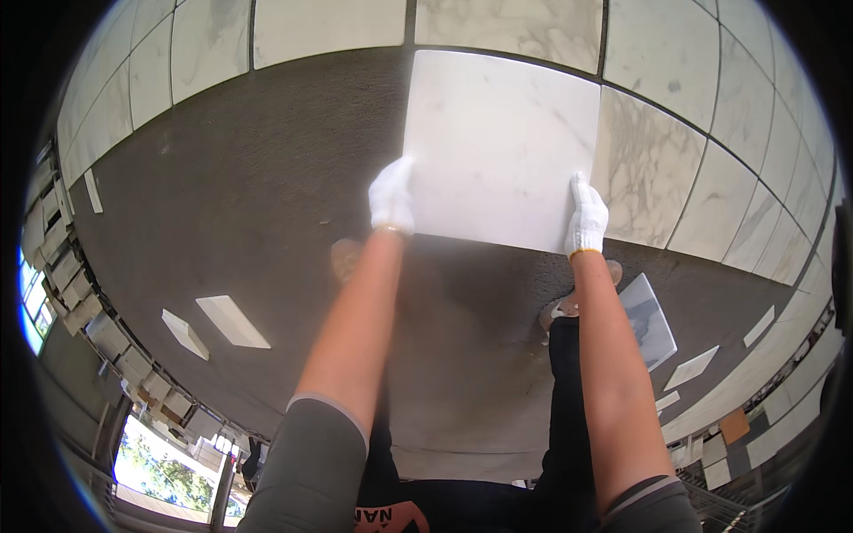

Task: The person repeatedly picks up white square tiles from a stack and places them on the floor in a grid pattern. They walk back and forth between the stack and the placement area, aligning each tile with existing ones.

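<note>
A large, nearly square white marble tile [498,147] with faint grey veining lies before me, held between both hands. My left hand [392,195], in a white knitted glove, grips its left edge near the lower corner. On the opposite edge, my right hand [587,218], gloved the same way, is closed with its fingers along the side. The tile's far edge meets the row of laid tiles, and its right edge lies along a grey-veined tile [647,169]. Whether the tile touches the floor is hard to tell. The undersides of my fingers are hidden.
More marble tiles [329,22] in rows cover the far side and the right. Dark grey floor [222,178] spreads left. Loose tiles [233,322] stand at the left, and a grey-veined one [649,320] is by my right foot. Stacks of tiles [111,338] line the left wall.
</note>
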`<act>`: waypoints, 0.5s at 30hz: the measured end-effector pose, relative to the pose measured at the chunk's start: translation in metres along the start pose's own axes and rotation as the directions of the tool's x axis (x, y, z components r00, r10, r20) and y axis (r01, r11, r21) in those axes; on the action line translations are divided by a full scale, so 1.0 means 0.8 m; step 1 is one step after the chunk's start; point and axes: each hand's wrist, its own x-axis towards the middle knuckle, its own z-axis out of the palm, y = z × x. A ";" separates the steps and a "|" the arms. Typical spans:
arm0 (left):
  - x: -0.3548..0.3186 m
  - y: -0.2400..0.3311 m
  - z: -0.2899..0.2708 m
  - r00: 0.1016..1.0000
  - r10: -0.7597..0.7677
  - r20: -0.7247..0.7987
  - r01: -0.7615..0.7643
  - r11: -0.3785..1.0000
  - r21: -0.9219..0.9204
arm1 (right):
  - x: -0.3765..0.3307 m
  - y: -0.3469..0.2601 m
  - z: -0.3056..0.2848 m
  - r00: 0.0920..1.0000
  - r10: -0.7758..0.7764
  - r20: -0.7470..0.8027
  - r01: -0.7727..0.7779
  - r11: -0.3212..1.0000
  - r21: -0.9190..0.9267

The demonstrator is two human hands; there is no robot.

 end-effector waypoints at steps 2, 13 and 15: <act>0.009 -0.005 0.006 1.000 -0.009 -0.006 0.009 1.000 -0.029 | 0.010 0.001 0.003 1.000 0.019 -0.003 -0.019 1.000 -0.007; 0.022 -0.018 0.011 0.999 0.029 0.018 -0.030 0.999 0.036 | 0.044 0.017 0.000 0.995 -0.040 0.090 0.069 0.936 -0.345; 0.026 -0.017 0.007 0.993 0.092 0.068 -0.107 0.954 0.279 | 0.051 0.019 -0.004 0.990 -0.057 0.129 0.120 0.820 -0.560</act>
